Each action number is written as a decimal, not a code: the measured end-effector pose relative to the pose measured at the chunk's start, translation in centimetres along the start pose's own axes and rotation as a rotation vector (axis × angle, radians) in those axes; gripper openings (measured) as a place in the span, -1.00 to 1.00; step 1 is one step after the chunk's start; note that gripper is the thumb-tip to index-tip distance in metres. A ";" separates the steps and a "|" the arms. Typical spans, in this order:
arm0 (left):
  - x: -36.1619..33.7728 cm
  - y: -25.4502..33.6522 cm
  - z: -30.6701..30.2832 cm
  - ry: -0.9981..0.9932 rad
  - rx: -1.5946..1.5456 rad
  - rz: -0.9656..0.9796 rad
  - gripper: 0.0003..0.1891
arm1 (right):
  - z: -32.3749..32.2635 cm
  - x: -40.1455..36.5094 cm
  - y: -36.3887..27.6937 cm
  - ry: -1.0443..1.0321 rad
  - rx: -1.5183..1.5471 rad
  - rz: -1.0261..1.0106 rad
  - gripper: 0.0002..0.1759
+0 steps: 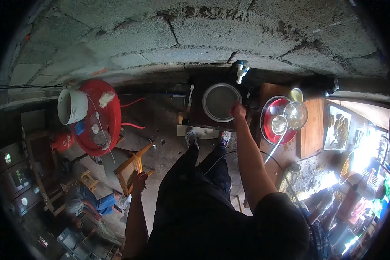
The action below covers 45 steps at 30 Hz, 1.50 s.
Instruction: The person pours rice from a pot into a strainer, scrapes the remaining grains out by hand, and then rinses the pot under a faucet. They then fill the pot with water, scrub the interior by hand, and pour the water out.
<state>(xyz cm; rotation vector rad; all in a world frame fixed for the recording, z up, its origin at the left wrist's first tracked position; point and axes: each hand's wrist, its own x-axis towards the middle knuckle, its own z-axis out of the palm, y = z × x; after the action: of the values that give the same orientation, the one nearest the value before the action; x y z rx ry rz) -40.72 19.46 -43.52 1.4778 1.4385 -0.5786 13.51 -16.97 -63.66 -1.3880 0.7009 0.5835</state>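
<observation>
My right hand [237, 110] is at the right rim of a round, shallow metal pan [221, 103] with a greyish inside, set on a dark stand against the wall. Its fingers look bunched, but they are dim and slightly blurred, so what they hold does not show. Low on the left, my left hand [139, 181] is closed around the edge of a small wooden chair [137, 161], which is tilted over.
A white tap [242, 74] juts from the block wall above the pan. At right, a red basin [268, 130] with bowls sits by a wooden board [312, 134]. At left, a white bucket [71, 107] stands by a large red tub [104, 143]. A seated person [89, 203] is lower left.
</observation>
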 end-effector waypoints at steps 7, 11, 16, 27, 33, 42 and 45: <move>-3.4 0.4 1.4 0.105 -0.045 0.074 -0.43 | -4.1 0.0 10.0 0.049 -0.032 0.358 -0.57; -5.2 0.2 2.5 0.080 -0.014 -0.122 -0.38 | -6.6 3.3 16.9 0.005 -0.034 0.419 -0.58; -4.6 -7.0 3.1 0.062 -0.085 -0.087 -0.38 | -6.7 6.0 19.5 0.027 0.114 0.361 -0.62; -9.9 -9.9 4.9 0.087 -0.050 -0.264 -0.42 | -2.9 8.4 18.3 0.058 0.580 0.268 -0.44; -10.1 -9.6 5.5 0.090 -0.058 -0.236 -0.42 | -1.0 6.5 16.4 -0.065 0.807 0.200 -0.28; -6.0 -8.5 5.5 0.003 -0.021 -0.089 -0.42 | -3.4 0.5 17.2 -0.089 0.782 0.245 -0.33; -1.0 -6.4 5.8 -0.092 0.075 0.114 -0.42 | -3.7 -5.0 15.7 -0.034 0.743 0.279 -0.39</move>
<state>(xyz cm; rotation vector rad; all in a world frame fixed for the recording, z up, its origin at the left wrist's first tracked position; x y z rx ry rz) -45.32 13.03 -47.12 1.5606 1.2654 -0.6269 -1.78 -18.84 -70.62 -0.5936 0.9680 0.4866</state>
